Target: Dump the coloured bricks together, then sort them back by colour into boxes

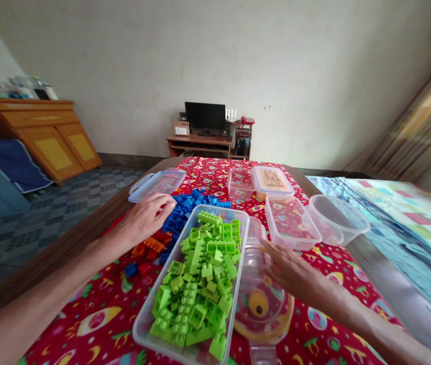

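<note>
In the middle of the table stands a clear plastic box [243, 223] filled with lime-green toy bricks [200, 284]. My left hand [150, 213] is above the left end of the pile of blue bricks [185, 213], its fingers curled; whatever may be in them is hidden. Orange bricks [150, 247] lie just below that wrist. On the other side of the box, my right hand [289, 266] is open with fingers stretched out, over the clear lids beside the box. A round clear lid with a yellow rim [287, 324] lies partly under it.
An empty clear box [295, 230] and a round clear tub [352, 215] stand at the right. Farther back are a smaller clear box [240, 185] and a lidded container [274, 181]. A blue-rimmed lid [158, 186] lies back left. A bed [397, 223] adjoins the table's right side.
</note>
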Action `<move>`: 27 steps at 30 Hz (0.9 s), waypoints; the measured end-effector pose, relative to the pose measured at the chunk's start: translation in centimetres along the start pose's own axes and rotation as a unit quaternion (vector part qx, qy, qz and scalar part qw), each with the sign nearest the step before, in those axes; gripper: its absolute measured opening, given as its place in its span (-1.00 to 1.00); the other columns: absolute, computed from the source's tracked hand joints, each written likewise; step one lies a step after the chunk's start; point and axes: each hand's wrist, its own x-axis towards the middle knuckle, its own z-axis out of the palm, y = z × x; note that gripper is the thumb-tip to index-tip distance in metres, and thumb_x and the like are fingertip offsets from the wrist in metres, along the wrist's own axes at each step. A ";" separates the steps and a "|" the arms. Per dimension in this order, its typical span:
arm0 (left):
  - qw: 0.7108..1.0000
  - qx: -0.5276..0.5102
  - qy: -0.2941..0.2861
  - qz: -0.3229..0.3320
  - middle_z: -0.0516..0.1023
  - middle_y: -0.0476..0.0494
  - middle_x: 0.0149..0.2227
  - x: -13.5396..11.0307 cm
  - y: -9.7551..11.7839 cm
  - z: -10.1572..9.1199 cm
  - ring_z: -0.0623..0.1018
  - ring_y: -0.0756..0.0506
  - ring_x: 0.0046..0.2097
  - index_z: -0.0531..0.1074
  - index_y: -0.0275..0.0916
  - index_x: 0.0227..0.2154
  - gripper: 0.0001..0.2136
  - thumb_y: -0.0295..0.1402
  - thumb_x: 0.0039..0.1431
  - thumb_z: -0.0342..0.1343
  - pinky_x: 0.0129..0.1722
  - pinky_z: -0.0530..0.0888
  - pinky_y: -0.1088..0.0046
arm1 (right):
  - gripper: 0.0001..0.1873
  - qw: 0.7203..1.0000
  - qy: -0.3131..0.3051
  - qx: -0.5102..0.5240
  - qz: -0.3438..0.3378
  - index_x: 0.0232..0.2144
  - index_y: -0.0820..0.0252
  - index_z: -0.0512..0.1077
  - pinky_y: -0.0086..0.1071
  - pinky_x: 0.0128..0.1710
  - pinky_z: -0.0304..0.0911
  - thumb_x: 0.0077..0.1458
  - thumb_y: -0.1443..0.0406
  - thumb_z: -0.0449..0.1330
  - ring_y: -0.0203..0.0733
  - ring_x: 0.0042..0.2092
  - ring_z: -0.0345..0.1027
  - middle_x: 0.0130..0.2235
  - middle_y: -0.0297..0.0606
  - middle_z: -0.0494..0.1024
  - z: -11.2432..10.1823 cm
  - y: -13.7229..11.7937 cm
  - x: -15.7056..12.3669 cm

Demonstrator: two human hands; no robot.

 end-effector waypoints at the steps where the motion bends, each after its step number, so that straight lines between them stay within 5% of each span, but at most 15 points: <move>1: 0.999 0.003 0.011 0.035 0.55 -0.18 -0.12 -0.4 0.6 0.2 0.51 -0.15 -0.07 0.49 -0.24 -0.26 -0.68 -0.18 0.25 -0.12 0.04 0.36 0.36 | -0.69 0.997 -0.014 0.044 0.056 -0.08 0.15 0.46 -0.32 -0.22 0.42 0.12 0.41 0.11 -0.14 -0.17 0.49 -0.18 -0.13 0.60 -0.2 0.2 0.4; 6: 0.995 0.048 0.013 0.083 0.48 -0.21 0.00 -0.7 1.4 1.0 0.49 -0.17 0.03 0.48 -0.21 -0.22 -0.61 -0.13 0.29 -0.20 0.12 0.36 0.28 | -0.64 0.931 -0.061 0.261 0.249 -0.14 0.36 0.50 -0.49 -0.63 0.08 0.16 0.24 0.05 -0.36 -0.61 0.19 -0.64 -0.40 0.37 -2.1 1.8 2.8; 10: 0.996 0.047 0.015 0.080 0.52 -0.23 -0.08 0.1 0.5 1.2 0.51 -0.18 -0.02 0.48 -0.24 -0.24 -0.60 -0.13 0.30 -0.22 0.09 0.40 0.26 | -0.62 0.891 -0.089 0.363 0.258 -0.39 0.34 0.56 -0.51 -0.66 -0.04 0.10 0.13 0.10 -0.42 -0.63 0.05 -0.67 -0.42 0.24 -4.9 3.8 3.3; 13: 0.994 0.049 0.041 0.083 0.51 -0.25 -0.06 0.3 0.6 1.1 0.50 -0.19 0.01 0.48 -0.26 -0.22 -0.61 -0.15 0.30 -0.20 0.11 0.37 0.24 | -0.58 0.884 -0.093 0.376 0.261 -0.38 0.36 0.57 -0.51 -0.67 -0.05 0.06 0.07 0.17 -0.44 -0.63 0.05 -0.67 -0.41 0.26 -7.7 5.6 3.2; 17: 0.993 0.020 0.073 0.090 0.50 -0.21 -0.03 0.1 3.4 0.0 0.45 -0.20 0.07 0.48 -0.24 -0.19 -0.65 -0.18 0.29 -0.16 0.16 0.31 0.20 | -0.50 0.891 0.058 0.344 0.291 -0.17 0.34 0.56 -0.49 -0.64 0.11 0.01 0.03 0.24 -0.40 -0.61 0.17 -0.62 -0.37 0.38 -11.5 7.1 4.0; 21: 0.985 -0.172 0.002 0.029 0.56 -0.15 -0.12 -0.2 7.8 -1.7 0.52 -0.22 -0.02 0.50 -0.16 -0.17 -0.63 -0.06 0.24 -0.11 0.02 0.45 0.22 | -0.56 0.919 0.238 0.232 0.211 -0.05 0.21 0.49 -0.38 -0.44 0.33 0.07 0.10 0.24 -0.34 -0.44 0.36 -0.39 -0.29 0.54 -13.9 5.5 6.5; 23: 0.937 -0.342 -0.067 -0.030 0.57 -0.18 -0.13 0.1 9.6 -2.5 0.55 -0.26 -0.05 0.48 -0.14 -0.09 -0.54 0.05 0.19 -0.10 -0.12 0.52 0.21 | -0.69 0.936 0.286 0.149 0.139 -0.08 0.20 0.49 -0.35 -0.36 0.35 0.14 0.20 0.20 -0.34 -0.36 0.37 -0.31 -0.27 0.53 -13.8 3.3 8.1; 25: 0.855 -0.496 -0.128 -0.083 0.58 -0.23 -0.15 0.5 10.7 -3.1 0.56 -0.29 -0.07 0.43 -0.17 -0.02 -0.41 0.17 0.17 -0.18 -0.17 0.55 0.16 | -0.81 0.946 0.312 0.072 0.053 -0.17 0.20 0.50 -0.37 -0.31 0.35 0.20 0.34 0.12 -0.34 -0.31 0.35 -0.29 -0.27 0.48 -12.5 0.8 9.7; 27: 0.780 -0.595 -0.148 -0.120 0.58 -0.28 -0.15 1.1 10.8 -3.4 0.56 -0.31 -0.06 0.41 -0.23 0.00 -0.30 0.23 0.17 -0.31 -0.17 0.54 0.13 | -0.75 0.960 0.271 0.027 -0.065 -0.16 0.21 0.45 -0.37 -0.25 0.36 0.23 0.45 0.00 -0.29 -0.23 0.33 -0.24 -0.22 0.44 -10.1 -1.2 11.2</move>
